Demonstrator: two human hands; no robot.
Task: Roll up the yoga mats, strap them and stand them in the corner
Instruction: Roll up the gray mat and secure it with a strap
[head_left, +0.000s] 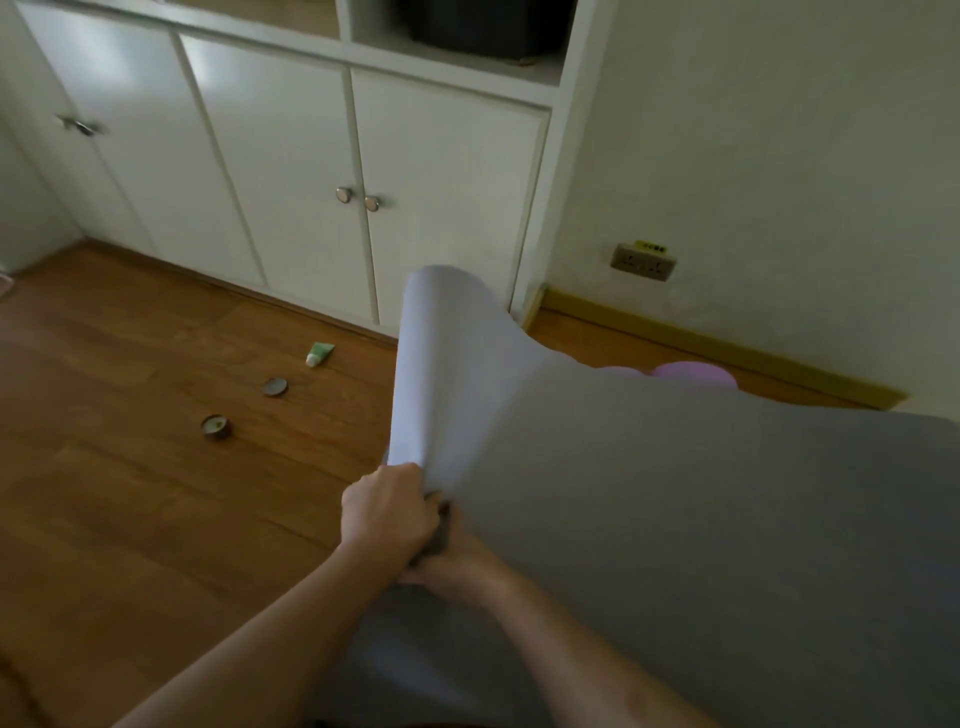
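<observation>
A grey yoga mat (675, 519) is lifted off the floor and fills the right half of the view; its far end curls into a loose roll pointing toward the cupboard. My left hand (387, 512) grips the near end of that roll. My right hand (457, 569) sits just below it, fingers curled on the mat's edge and partly hidden under the mat. Behind the grey mat, a purple rolled mat (693, 375) lies on the floor by the wall, mostly hidden.
White cupboard doors (291, 171) line the far side, meeting a cream wall with a socket (643, 262) at a corner. On the wooden floor lie a green tube (319, 354), a round lid (275, 387) and a small open tin (215, 427).
</observation>
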